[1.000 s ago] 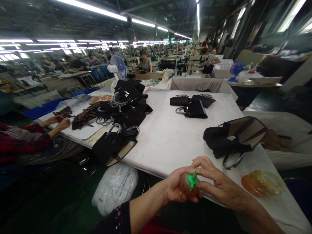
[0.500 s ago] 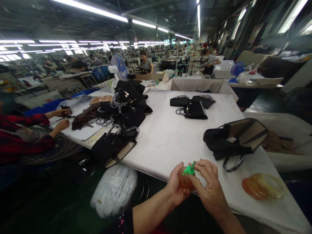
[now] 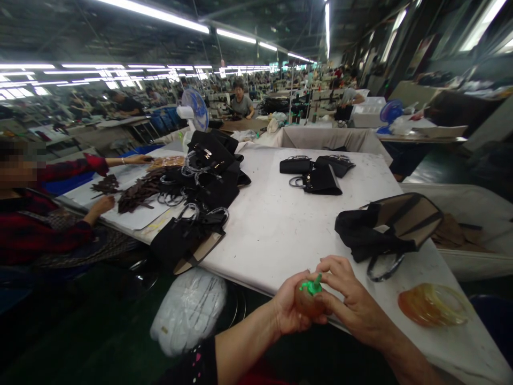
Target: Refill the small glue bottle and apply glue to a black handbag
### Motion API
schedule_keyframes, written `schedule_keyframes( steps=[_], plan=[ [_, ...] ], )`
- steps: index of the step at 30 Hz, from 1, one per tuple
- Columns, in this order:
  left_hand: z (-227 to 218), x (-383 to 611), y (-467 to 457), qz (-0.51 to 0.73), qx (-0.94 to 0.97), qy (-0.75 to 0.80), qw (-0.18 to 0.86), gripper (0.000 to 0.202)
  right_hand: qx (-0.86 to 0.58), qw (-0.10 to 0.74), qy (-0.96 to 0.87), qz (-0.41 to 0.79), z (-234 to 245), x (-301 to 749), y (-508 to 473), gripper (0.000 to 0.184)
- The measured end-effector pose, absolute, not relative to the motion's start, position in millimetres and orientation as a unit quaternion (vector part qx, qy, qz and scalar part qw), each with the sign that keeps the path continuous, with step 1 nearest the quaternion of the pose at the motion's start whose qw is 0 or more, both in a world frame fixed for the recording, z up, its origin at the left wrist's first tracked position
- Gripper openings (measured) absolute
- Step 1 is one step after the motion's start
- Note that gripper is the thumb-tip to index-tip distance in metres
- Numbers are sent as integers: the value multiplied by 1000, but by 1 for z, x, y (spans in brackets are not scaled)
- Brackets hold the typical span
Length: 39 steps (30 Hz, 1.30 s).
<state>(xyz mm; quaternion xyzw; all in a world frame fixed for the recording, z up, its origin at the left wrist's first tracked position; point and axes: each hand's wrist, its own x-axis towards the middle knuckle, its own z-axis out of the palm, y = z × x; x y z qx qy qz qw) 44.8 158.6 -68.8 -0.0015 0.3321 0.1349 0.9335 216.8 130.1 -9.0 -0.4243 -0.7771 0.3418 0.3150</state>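
My left hand (image 3: 287, 309) is wrapped round a small brown squeeze bottle (image 3: 306, 302) at the near edge of the white table (image 3: 280, 224). The fingers of my right hand (image 3: 348, 297) pinch the bottle's green nozzle cap (image 3: 311, 286). Just beyond my hands lies a black and tan handbag (image 3: 390, 224) with a clear looped handle. A coil of amber clear tubing (image 3: 433, 305) lies on the table to the right of my right hand.
A heap of black bags (image 3: 204, 187) and brown straps (image 3: 138, 191) covers the table's left side. Three small black bags (image 3: 316, 172) lie at the far middle. A person in a red plaid sleeve (image 3: 44, 224) works at the left. A white sack (image 3: 188, 310) sits below the table.
My right hand has shifted its grip on the green cap, and the cap's tilt has changed. The person at the left has reached one arm out over the straps.
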Motion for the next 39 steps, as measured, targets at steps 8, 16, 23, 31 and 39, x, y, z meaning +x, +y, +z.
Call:
schedule_keyframes(
  steps=[8, 16, 23, 31, 39],
  plan=[
    [-64, 62, 141, 353, -35, 398, 846, 54, -545, 461, -687, 133, -58, 183, 118, 15],
    [-61, 40, 152, 257, 5, 379, 889, 62, -493, 417, -635, 423, -35, 206, 116, 83],
    [-76, 25, 159, 42, 79, 288, 953, 53, -349, 189, -842, 366, 27, 220, 140, 26],
    [-71, 25, 160, 78, 47, 317, 944, 68, -322, 215, -889, 245, 20, 213, 150, 17],
    [-50, 40, 153, 268, -19, 404, 875, 58, -442, 353, -817, 114, -17, 191, 136, 9]
  ],
)
